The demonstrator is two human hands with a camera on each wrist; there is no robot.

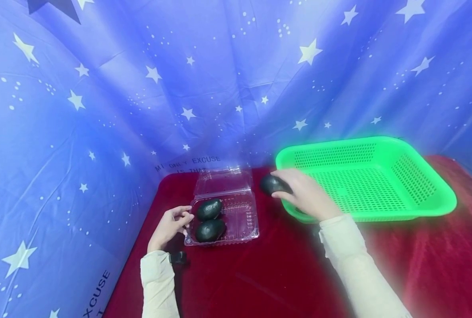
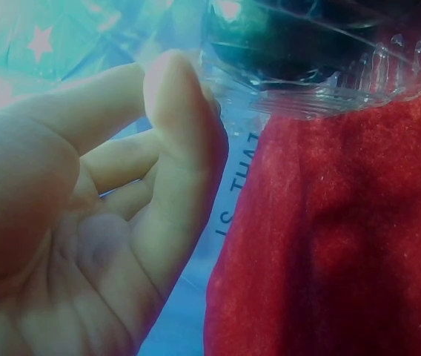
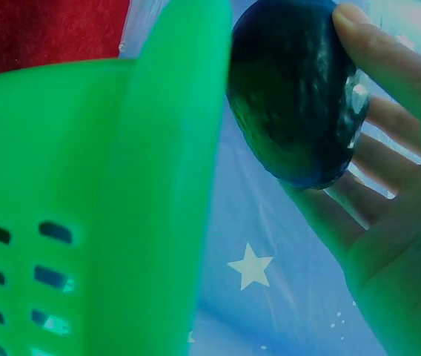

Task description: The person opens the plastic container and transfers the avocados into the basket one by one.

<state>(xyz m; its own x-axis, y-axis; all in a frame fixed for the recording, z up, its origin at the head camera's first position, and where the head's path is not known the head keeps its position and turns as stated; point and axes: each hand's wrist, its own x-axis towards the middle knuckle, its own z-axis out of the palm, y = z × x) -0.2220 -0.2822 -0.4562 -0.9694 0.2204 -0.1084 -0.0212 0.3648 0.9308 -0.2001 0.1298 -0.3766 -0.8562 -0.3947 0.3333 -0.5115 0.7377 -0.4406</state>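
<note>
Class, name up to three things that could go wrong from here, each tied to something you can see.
The held dark fruit looks smooth and glossy, so it might slip from the right hand onto the red cloth.

It is close to the green basket, so it could knock the rim.

Two fruits lie at the left side of the clear container; they could roll right if the left hand, at that edge, lifts it.
</note>
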